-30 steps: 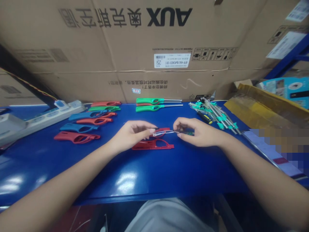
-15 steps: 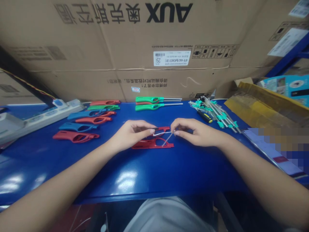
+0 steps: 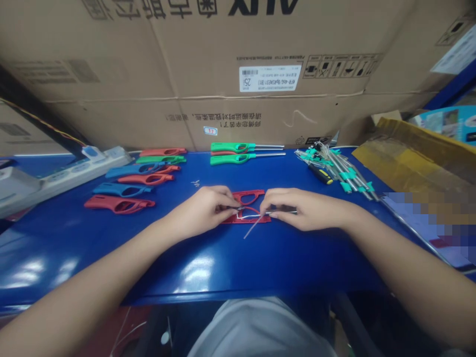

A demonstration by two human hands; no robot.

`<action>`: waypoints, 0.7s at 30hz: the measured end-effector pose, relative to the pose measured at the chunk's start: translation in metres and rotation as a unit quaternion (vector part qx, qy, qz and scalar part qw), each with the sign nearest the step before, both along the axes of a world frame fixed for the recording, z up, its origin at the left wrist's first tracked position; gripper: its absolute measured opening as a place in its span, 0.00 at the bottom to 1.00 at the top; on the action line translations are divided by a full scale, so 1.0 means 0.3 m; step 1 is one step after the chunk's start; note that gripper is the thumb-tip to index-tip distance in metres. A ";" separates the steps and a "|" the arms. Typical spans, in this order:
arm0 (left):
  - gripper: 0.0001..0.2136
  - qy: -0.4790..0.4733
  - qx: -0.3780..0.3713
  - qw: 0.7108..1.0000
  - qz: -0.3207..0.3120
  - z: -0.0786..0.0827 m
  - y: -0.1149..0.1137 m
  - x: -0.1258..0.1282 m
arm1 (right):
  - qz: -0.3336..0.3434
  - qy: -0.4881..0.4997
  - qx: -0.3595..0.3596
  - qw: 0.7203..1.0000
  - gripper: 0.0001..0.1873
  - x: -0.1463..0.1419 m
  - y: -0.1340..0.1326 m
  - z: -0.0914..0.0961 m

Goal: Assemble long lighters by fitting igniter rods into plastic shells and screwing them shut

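My left hand (image 3: 213, 210) is pressing thumb and fingertips together on a small dark part (image 3: 235, 208), most of which my fingers are hiding. My right hand (image 3: 293, 208) is clamping a metal tube (image 3: 286, 212) between thumb and fingers. The tube is lying nearly level across my view, its long axis running left to right, roughly parallel to the near table edge, with its left end pointing at my other hand.

A white wire (image 3: 248, 216) is bridging the gap between my hands along much the same line. From my right fingertips a thin clear tube (image 3: 252, 228) is slanting down and left, its free end pointing towards me.

All this is hovering just over two red shells, which are lying one behind the other on the blue table (image 3: 238, 272). The near shell (image 3: 243, 221) is stretching left to right, its narrow nose pointing right; the far shell (image 3: 256, 192) is lying about parallel, my left hand covering its left part.

To my left, coloured handles (image 3: 119, 204) are resting in a loose column, narrow ends pointing right. Beyond my hands, green lighters (image 3: 230, 159) are pointing their metal barrels right. At the right, a bundle of metal rods (image 3: 349, 171) is slanting from back left to near right, beside a black-and-yellow handle (image 3: 320, 174).
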State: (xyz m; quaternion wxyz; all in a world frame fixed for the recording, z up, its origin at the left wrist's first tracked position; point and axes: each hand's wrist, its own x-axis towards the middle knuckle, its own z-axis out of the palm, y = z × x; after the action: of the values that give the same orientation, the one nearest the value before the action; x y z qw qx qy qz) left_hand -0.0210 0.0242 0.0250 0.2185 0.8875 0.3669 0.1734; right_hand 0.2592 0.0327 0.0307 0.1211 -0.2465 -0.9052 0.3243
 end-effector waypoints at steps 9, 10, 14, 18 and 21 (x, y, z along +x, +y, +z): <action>0.12 0.039 -0.007 0.998 -0.046 0.020 -0.012 -0.017 | 0.011 -0.022 -0.015 1.000 0.12 -0.002 -0.002 -0.003; 0.11 0.045 -0.008 0.998 -0.051 0.025 -0.013 -0.020 | 0.012 -0.022 -0.015 1.000 0.12 -0.002 -0.002 -0.003; 0.10 0.062 0.001 0.997 -0.050 0.034 -0.014 -0.028 | 0.013 -0.022 -0.010 1.000 0.12 -0.001 0.000 0.000; 0.09 0.073 0.011 0.996 -0.050 0.032 -0.011 -0.028 | 0.016 -0.025 -0.013 0.999 0.12 -0.003 -0.002 0.005; 0.09 0.082 0.026 0.995 -0.045 0.028 -0.010 -0.027 | 0.018 -0.024 -0.015 0.999 0.12 -0.004 -0.003 0.005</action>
State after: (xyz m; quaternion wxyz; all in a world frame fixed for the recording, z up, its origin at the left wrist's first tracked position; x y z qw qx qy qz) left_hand -0.0291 0.0212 0.0333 0.1718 0.9196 0.3391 0.0994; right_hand 0.2582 0.0319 0.0322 0.0895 -0.2396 -0.9071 0.3342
